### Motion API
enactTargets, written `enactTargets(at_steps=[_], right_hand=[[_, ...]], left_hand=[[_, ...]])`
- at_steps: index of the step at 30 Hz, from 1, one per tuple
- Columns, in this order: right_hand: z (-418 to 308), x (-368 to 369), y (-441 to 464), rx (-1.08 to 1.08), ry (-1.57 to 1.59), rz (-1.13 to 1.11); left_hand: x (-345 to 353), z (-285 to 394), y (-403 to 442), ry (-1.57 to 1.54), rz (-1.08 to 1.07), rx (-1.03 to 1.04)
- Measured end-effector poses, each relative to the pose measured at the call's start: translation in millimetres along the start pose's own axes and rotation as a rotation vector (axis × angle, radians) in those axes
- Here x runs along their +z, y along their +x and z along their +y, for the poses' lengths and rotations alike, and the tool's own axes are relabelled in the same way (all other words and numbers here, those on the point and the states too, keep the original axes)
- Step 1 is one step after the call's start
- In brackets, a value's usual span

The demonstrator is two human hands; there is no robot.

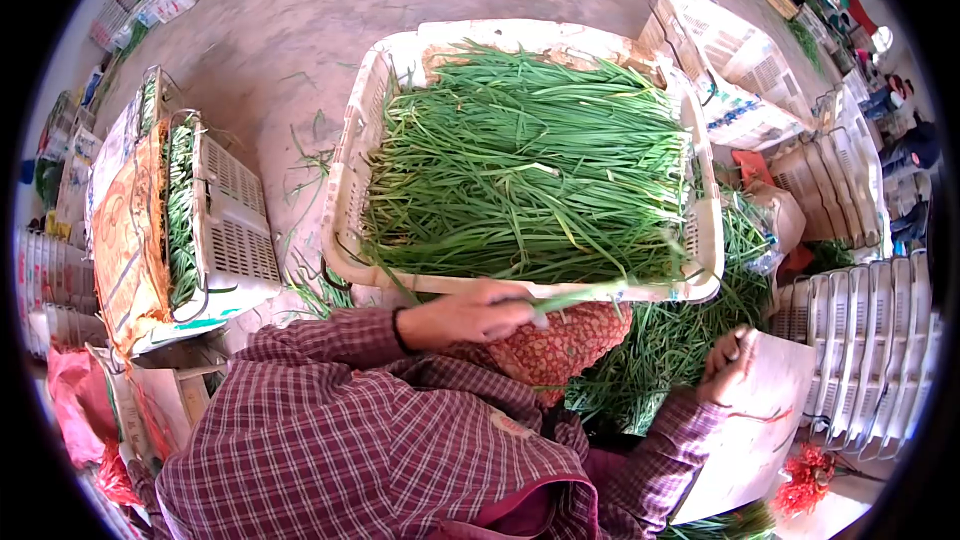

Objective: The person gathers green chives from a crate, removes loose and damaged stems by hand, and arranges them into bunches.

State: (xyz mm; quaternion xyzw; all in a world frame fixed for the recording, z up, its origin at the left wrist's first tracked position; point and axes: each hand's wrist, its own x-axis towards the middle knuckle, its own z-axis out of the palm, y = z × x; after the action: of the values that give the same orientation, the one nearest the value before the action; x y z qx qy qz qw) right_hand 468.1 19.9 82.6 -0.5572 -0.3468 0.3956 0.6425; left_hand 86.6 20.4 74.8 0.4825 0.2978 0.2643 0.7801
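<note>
My left hand (475, 316) is closed around a few garlic chives (582, 294), just in front of the near rim of a large white plastic crate (345, 175). A thick layer of green garlic chives (530, 155) lies inside that crate. To the right, my right hand (729, 368) has its fingers curled together at the upper left edge of a pale board (768, 395). Whether it holds anything small cannot be made out. Loose chives (630, 370) are heaped between my hands, beside a red flowered cloth (560, 345) over my lap.
On the left stands a crate (235, 210) of chives with an orange sack (133, 230) against it. White crates (735, 60) and a crate stack (860, 340) line the right side. Red ties (803, 480) lie by the board. Other people sit at far right.
</note>
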Motion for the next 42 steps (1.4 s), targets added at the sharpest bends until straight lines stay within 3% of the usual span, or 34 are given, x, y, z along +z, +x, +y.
enactTargets(at_steps=[2,4,5,6,8,9,10,11,14,15,17,19,22,27,30,34,42], right_hand=[[-5.2,-55.3,2.1,0.142,-0.232,0.071],[9.9,-92.9,-1.6,-0.081,-1.267,-0.109],[12.6,-101.8,-4.0,0.167,-1.844,-0.196],[7.0,-78.1,-21.8,0.163,-1.984,-0.172],[-8.8,-23.1,-45.7,-0.077,-1.597,-0.268],[-11.7,9.8,-59.5,-0.248,-1.045,-0.365],[-18.7,45.6,-70.9,-0.135,-0.699,-0.468],[5.7,61.6,-78.1,-0.055,-0.346,-0.499],[23.0,100.9,-91.8,0.315,0.242,-0.467],[26.2,102.0,-88.2,0.267,0.298,-0.417],[21.2,91.8,-82.1,0.216,0.338,-0.306],[8.8,68.6,-70.5,0.156,0.297,-0.186],[-4.2,30.8,-58.7,0.05,0.217,-0.117],[-6.6,22.8,-67.0,0.069,0.12,-0.052],[-3.9,22.0,-73.0,0.092,0.051,-0.074],[-7.2,10.5,-67.9,0.136,0.145,-0.006],[-10.8,-8.2,-65.3,0.057,0.137,-0.027]], left_hand=[[-17.5,9.7,-11.9,0.011,0.146,-0.029],[-23.8,18.5,-19.0,0.005,0.268,-0.02],[-20.9,19.7,-18.5,0.04,0.292,-0.002],[-16.4,14.7,-14.8,0.042,0.29,-0.005],[1.7,-1.1,-0.8,0.118,0.211,0.122],[13.3,-3.9,6.5,0.228,0.148,0.077],[25.8,-7.2,12.7,0.341,0.084,0.029],[32.4,-31.3,20.7,0.475,0.013,0.203],[43.3,-30.1,27.8,0.591,-0.149,0.32],[30.4,-19.9,33.7,0.712,-0.171,0.438],[-10.4,16.5,43.3,0.852,-0.149,0.398],[-69.2,23.9,71.5,1.047,0.041,0.479],[-141.5,3.1,116.5,1.289,0.194,0.348],[-148.8,-32.6,138.6,1.391,0.079,0.07],[-154.8,-54.9,118.6,1.555,0.038,0.155],[-156.2,-50.4,71.7,1.518,0.086,0.249],[-197.6,-46.1,21.2,1.419,0.241,0.209]])
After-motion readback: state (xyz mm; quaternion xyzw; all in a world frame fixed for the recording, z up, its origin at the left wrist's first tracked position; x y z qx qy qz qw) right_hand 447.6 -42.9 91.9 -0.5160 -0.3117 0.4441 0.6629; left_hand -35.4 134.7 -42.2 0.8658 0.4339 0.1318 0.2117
